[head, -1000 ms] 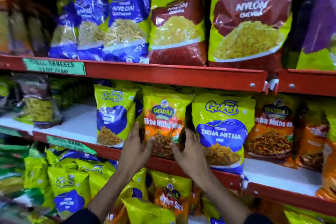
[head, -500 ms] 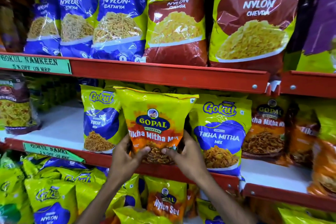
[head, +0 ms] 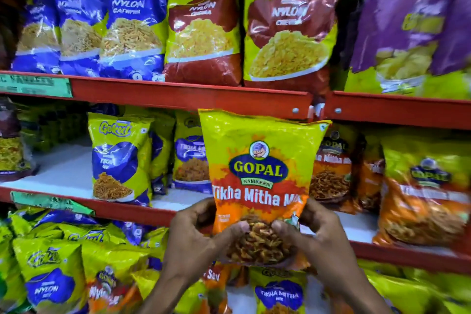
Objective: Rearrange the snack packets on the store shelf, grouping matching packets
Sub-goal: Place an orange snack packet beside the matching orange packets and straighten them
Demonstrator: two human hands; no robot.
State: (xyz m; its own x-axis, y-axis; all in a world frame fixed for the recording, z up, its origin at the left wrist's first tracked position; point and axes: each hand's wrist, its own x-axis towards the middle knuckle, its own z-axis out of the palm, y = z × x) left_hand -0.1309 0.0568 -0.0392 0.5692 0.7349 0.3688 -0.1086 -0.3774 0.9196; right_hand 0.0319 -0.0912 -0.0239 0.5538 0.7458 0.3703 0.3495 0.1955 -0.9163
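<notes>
I hold a yellow and orange Gopal Tikha Mitha Mix packet (head: 257, 178) upright in front of the middle shelf. My left hand (head: 201, 234) grips its lower left corner and my right hand (head: 313, 234) its lower right. Behind it on the right stand matching orange Gopal packets (head: 331, 173) and another at the far right (head: 423, 191). To the left on the same shelf stand blue and yellow Gokul packets (head: 117, 158), with one more (head: 190, 160) partly hidden behind the held packet.
The red shelf rail (head: 178, 95) runs above the held packet. The top shelf carries large blue Nylon Gathiya bags (head: 132, 28), maroon Nylon Chevda bags (head: 288, 30) and purple bags (head: 407, 28). Bare white shelf board (head: 63, 171) lies at the left. Mixed packets (head: 51, 278) crowd the bottom shelf.
Both hands have pulled the Gopal packet out from its slot between the Gokul packets and carried it forward and to the right, in front of the orange Gopal packets.
</notes>
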